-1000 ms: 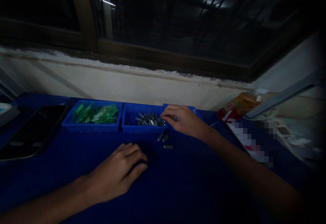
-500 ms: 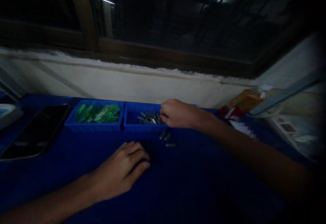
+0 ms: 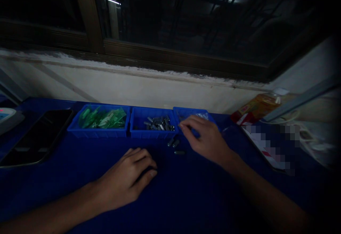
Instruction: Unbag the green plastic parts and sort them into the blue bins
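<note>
My left hand (image 3: 133, 175) lies on the blue tabletop, palm down, with relaxed fingers and the thumb apart; no object shows in it. My right hand (image 3: 204, 136) is in front of the right blue bin (image 3: 190, 111), partly covering it. Its thumb and index tips come together; whether a small part is between them is hidden. To its left, the middle blue bin (image 3: 151, 134) holds a heap of small metal cylinders (image 3: 160, 123). Three loose metal pieces, one being a short cylinder (image 3: 179, 152), lie on the table before that bin.
The left blue bin (image 3: 98, 132) holds green plastic packets (image 3: 108, 118). A black phone (image 3: 38, 136) lies at the left by a white round device (image 3: 9, 118). A bottle of amber liquid (image 3: 262, 104) is at the back right, below the window wall.
My right hand has moved right and toward me, away from the middle bin, uncovering the right bin. My left hand has stayed in place.
</note>
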`<state>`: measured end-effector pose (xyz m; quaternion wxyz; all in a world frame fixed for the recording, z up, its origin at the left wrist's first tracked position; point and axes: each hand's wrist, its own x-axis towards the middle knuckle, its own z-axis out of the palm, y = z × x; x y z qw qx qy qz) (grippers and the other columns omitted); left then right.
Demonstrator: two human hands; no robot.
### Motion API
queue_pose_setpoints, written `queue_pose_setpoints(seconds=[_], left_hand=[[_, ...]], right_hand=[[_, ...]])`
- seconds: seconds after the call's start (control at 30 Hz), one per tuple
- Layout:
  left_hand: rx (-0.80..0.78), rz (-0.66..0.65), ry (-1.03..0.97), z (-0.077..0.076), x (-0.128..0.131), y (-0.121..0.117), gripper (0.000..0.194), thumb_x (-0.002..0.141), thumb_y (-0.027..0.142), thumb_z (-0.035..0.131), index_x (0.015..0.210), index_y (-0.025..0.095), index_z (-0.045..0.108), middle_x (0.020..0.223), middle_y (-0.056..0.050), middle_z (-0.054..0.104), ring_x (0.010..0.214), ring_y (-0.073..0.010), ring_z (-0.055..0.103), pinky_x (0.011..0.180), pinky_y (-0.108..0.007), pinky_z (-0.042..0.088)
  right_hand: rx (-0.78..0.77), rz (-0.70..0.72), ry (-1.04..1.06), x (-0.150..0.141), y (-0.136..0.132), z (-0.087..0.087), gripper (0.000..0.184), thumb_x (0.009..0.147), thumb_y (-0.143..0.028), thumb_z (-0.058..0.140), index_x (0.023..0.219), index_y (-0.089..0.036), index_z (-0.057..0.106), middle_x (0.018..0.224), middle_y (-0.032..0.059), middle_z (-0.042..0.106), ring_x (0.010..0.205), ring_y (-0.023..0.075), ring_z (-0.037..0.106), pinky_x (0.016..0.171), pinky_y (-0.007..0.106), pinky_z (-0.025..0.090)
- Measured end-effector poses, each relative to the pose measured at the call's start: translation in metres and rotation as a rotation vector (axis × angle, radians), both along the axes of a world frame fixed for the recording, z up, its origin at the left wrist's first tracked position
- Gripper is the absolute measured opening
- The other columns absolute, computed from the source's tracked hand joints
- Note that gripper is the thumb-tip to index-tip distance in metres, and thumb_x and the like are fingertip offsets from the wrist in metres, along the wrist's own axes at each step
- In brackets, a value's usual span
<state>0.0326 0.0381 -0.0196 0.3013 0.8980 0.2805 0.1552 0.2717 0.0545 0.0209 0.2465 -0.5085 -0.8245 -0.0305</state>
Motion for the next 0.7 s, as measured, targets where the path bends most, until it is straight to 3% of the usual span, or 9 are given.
queue_pose_setpoints(seconds=[0.07,0.2,0.37,0.5,0.7], left_hand=[[0.007,0.012,0.004,-0.001,0.000,0.000,0.021,0.089,0.026,0.037,0.097,0.020,0.055,0.093,-0.004,0.055,0.087,-0.0176,0.050,0.081,-0.039,0.037],[0.023,0.025,0.022,-0.004,0.003,0.003,0.020,0.089,0.026,0.038,0.098,0.021,0.055,0.095,-0.004,0.055,0.090,-0.0184,0.050,0.082,-0.039,0.037],[0.069,0.042,0.056,-0.003,0.019,0.007,0.017,0.088,0.027,0.040,0.097,0.021,0.053,0.096,-0.003,0.054,0.091,-0.0198,0.049,0.081,-0.042,0.036],[0.117,0.071,0.092,-0.005,0.028,0.008,0.012,0.086,0.027,0.042,0.088,0.018,0.050,0.089,-0.004,0.054,0.087,-0.0212,0.049,0.078,-0.043,0.037],[0.087,0.109,-0.070,-0.011,0.025,0.008,0.009,0.085,0.020,0.046,0.093,0.019,0.047,0.089,-0.002,0.057,0.083,-0.0172,0.052,0.073,-0.034,0.039]], right_hand=[[0.035,-0.003,0.069,0.001,-0.024,-0.023,0.013,0.082,-0.018,0.046,0.082,-0.015,0.058,0.073,0.0038,0.058,0.070,0.0135,0.055,0.068,0.028,0.045],[-0.180,0.035,0.045,-0.003,-0.054,-0.048,0.020,0.078,-0.016,0.048,0.097,-0.017,0.056,0.089,0.0062,0.056,0.084,0.0166,0.054,0.075,0.033,0.047],[-0.348,0.149,0.131,-0.018,-0.051,-0.046,0.028,0.080,-0.007,0.039,0.103,-0.020,0.051,0.100,0.0064,0.049,0.092,0.0143,0.051,0.083,0.031,0.046],[-0.421,0.263,0.158,-0.026,-0.041,-0.048,0.023,0.079,-0.005,0.038,0.095,-0.018,0.048,0.093,0.0063,0.051,0.089,0.0150,0.051,0.080,0.031,0.046],[-0.470,0.222,0.467,-0.029,-0.036,-0.058,0.011,0.084,-0.014,0.041,0.093,-0.020,0.040,0.081,0.0014,0.051,0.071,0.0107,0.051,0.065,0.027,0.044]])
